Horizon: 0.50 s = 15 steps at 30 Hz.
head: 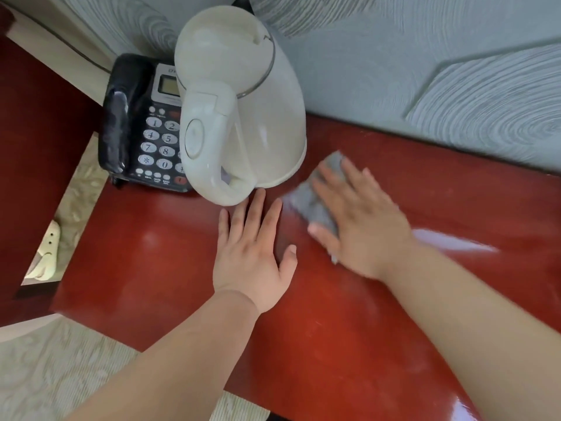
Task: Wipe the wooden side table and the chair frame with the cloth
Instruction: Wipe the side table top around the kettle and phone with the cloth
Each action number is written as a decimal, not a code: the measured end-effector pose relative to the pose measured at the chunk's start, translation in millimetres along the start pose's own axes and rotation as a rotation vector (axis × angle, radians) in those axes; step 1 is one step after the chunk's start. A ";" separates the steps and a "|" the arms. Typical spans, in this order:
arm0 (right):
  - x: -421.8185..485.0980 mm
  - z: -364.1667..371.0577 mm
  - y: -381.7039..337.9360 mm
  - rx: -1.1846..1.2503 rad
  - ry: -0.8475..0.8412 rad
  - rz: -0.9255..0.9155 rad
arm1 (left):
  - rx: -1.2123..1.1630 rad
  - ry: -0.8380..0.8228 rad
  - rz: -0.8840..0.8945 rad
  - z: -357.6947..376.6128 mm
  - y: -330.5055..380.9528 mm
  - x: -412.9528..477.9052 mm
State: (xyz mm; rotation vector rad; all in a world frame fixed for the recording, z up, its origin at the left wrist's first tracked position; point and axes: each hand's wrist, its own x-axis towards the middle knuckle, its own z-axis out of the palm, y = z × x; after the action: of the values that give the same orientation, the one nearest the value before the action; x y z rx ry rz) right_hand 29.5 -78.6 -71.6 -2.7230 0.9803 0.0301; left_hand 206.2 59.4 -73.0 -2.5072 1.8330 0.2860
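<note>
Side table (151, 268): glossy red-brown wood, fills most of the view, its far edge against the wall. Wall (425, 71): pale grey-green with a raised swirl texture. Floor (60, 375): light patterned covering, visible below and to the left of the table. Second red-brown wooden piece (36, 147) stands at far left, apart from the table; cannot tell what it is. Kettle (243, 86): cream plastic, upright at the back left of the tabletop, lid closed, handle facing the camera. Telephone (142, 126): black desk set with a grey keypad and a small display, handset in its cradle, just left of the kettle and partly hidden behind it. Right hand (361, 226): palm down, fingers straight and spread, pressing the cloth flat onto the tabletop; not curled round it; outline blurred. Left hand (252, 253): palm down, fingers straight, resting flat on the bare wood and holding nothing, fingertips near the kettle base. Cloth (309, 205): grey, folded, lying on the tabletop under the right palm and fingers, just right of the kettle base, its left edge showing between the two hands.
</note>
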 end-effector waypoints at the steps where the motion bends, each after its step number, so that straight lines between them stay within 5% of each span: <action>1: 16.4 -3.0 8.0 0.027 0.009 0.080 | 0.002 -0.007 -0.004 0.0 0.6 -0.1; 5: 48.1 -1.1 8.9 0.019 0.040 0.222 | 0.007 -0.014 -0.012 0.1 1.2 -0.4; 12: -55.8 12.9 -27.5 -0.014 -0.013 -0.124 | 0.002 0.012 0.010 1.5 -0.4 -1.4; 15: -46.8 10.9 -14.9 -0.024 0.031 -0.067 | 0.001 0.036 0.004 2.1 -0.9 -1.9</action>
State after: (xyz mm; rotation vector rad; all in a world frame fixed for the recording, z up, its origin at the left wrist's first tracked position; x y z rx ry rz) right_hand 3.3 -35.7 -74.0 -2.7847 0.9012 -0.0118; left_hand 206.2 61.7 -74.7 -2.5245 1.8511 0.2415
